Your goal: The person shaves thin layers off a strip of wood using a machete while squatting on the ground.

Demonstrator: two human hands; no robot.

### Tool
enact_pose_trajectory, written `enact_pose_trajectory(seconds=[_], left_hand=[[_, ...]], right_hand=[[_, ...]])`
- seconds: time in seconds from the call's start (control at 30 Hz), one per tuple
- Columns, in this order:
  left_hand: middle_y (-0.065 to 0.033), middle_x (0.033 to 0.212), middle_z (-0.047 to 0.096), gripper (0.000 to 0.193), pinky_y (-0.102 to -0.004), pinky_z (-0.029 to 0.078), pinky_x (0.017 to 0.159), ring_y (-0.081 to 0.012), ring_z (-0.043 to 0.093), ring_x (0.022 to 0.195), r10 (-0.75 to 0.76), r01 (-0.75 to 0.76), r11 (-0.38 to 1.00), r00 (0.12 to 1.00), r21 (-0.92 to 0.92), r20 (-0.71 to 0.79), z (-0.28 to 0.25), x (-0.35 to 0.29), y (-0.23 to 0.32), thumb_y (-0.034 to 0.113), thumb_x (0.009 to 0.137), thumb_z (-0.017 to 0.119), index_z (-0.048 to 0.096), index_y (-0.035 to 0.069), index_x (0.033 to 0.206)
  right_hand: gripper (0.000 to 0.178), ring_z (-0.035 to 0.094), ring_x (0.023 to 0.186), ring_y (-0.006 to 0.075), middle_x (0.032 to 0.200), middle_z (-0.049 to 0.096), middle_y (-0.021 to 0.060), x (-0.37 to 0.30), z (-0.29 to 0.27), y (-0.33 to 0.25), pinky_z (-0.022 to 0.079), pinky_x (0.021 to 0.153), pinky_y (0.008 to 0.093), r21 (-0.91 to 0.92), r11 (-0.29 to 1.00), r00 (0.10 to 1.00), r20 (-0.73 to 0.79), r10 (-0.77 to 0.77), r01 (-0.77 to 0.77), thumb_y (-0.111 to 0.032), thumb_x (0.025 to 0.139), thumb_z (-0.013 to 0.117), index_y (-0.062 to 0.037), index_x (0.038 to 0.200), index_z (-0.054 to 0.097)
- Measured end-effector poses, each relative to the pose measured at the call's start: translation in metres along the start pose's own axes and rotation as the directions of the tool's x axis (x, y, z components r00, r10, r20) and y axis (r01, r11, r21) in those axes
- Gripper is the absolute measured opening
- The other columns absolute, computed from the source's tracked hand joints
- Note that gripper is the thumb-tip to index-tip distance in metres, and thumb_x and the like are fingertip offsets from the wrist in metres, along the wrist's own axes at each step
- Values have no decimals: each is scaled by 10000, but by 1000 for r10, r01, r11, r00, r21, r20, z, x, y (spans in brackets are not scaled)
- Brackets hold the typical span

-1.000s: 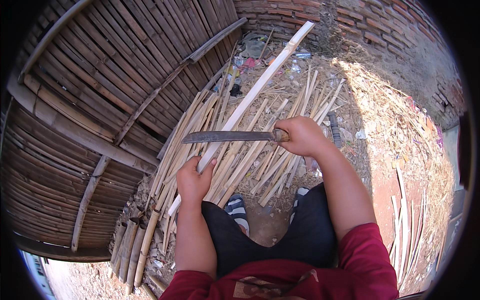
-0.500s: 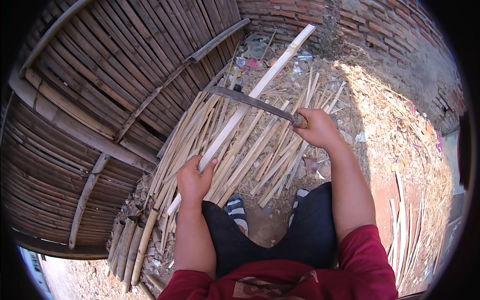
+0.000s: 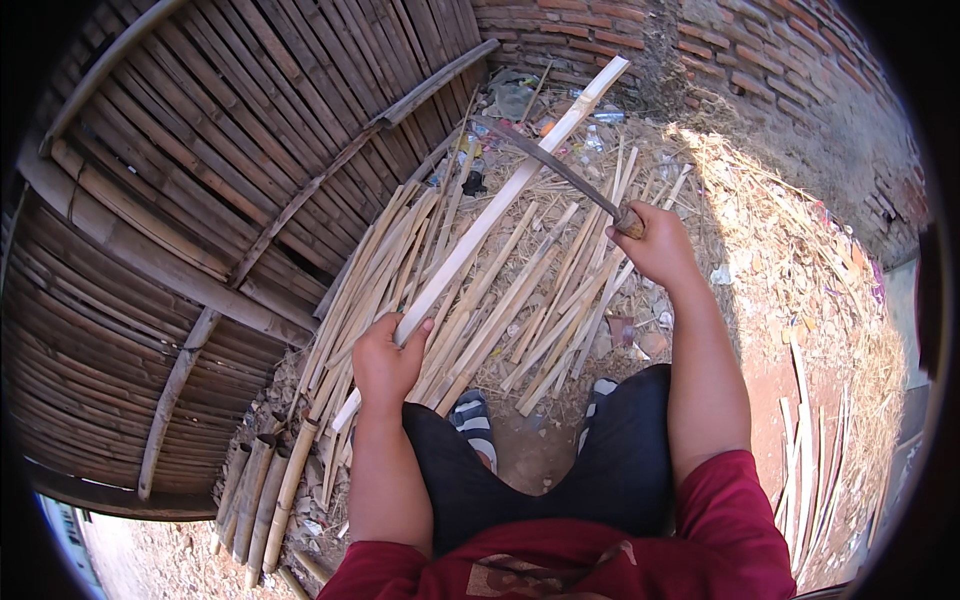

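A long, pale split bamboo strip (image 3: 490, 215) slants from beside my left knee up toward the brick wall. My left hand (image 3: 388, 355) is closed round its lower part, the thumb along the edge, and a short end sticks out below the fist. My right hand (image 3: 655, 245) grips the wooden handle of a machete (image 3: 565, 172), farther out and to the right. The machete's dark blade crosses the strip in its upper half, pointing up and left. Whether the edge touches the strip I cannot tell.
Many split bamboo strips (image 3: 500, 310) lie on the littered ground before my feet. A slatted bamboo wall (image 3: 230, 140) stands at left, a brick wall (image 3: 770, 60) at the back. Bamboo poles (image 3: 262, 490) are at lower left, more thin strips (image 3: 803, 450) at right.
My right hand and the machete have moved outward and slightly right, so the blade now crosses the bamboo strip farther up. My left hand stays in place; the strip's far end has dipped a little.
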State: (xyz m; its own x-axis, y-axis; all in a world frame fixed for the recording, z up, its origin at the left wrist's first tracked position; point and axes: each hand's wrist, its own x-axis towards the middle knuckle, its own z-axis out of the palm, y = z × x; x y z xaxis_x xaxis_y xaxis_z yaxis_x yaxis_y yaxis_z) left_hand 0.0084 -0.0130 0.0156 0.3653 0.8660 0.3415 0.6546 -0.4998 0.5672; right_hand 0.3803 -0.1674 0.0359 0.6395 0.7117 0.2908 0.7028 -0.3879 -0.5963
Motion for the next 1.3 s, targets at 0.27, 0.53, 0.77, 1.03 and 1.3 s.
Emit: enact_pose_trajectory(seconds=[0.27, 0.53, 0.77, 1.03, 1.3], left_hand=[[-203, 790, 733, 397, -442, 554, 682, -374, 729, 734, -7, 7, 1000, 1000, 0, 4, 2, -2, 1, 399, 870, 880, 793, 34, 999], [-176, 768, 725, 386, -399, 540, 675, -293, 702, 683, 6, -6, 1000, 1000, 3, 14, 2, -1, -5, 354, 874, 892, 787, 16, 1028], [-184, 776, 726, 368, -411, 543, 677, -323, 707, 702, -16, 16, 1000, 1000, -24, 4, 1, 0, -3, 351, 874, 885, 789, 21, 1005], [-183, 784, 729, 369, -399, 541, 672, -300, 705, 693, -7, 7, 1000, 1000, -16, -4, 3, -2, -3, 337, 873, 890, 787, 12, 1012], [-206, 766, 721, 390, -438, 551, 660, -383, 726, 708, -12, 12, 999, 1000, -45, -10, 2, -1, -5, 390, 874, 878, 792, 26, 985]], right_hand=[[418, 728, 980, 437, 989, 764, 221, -8, -5, -25, 572, 854, 496, -16, 992, 962, 247, -120, 128, -342, 856, 865, -74, 1164, 774], [363, 711, 833, 419, 853, 728, 191, -12, 6, -18, 550, 763, 467, -25, 964, 948, 192, -254, 264, -320, 831, 890, -65, 1055, 761], [434, 741, 974, 425, 1008, 776, 213, 0, -9, 0, 577, 844, 493, 27, 1000, 1000, 24, 8, -9, -378, 876, 856, -72, 1170, 768], [332, 709, 855, 425, 869, 728, 187, -12, 7, -27, 546, 756, 489, 26, 960, 925, 265, -274, 277, -327, 841, 877, -68, 1010, 756], [428, 729, 1006, 430, 1019, 773, 204, -9, 2, -24, 578, 855, 509, -60, 985, 961, 238, -142, 160, -342, 852, 853, -118, 1208, 774]])
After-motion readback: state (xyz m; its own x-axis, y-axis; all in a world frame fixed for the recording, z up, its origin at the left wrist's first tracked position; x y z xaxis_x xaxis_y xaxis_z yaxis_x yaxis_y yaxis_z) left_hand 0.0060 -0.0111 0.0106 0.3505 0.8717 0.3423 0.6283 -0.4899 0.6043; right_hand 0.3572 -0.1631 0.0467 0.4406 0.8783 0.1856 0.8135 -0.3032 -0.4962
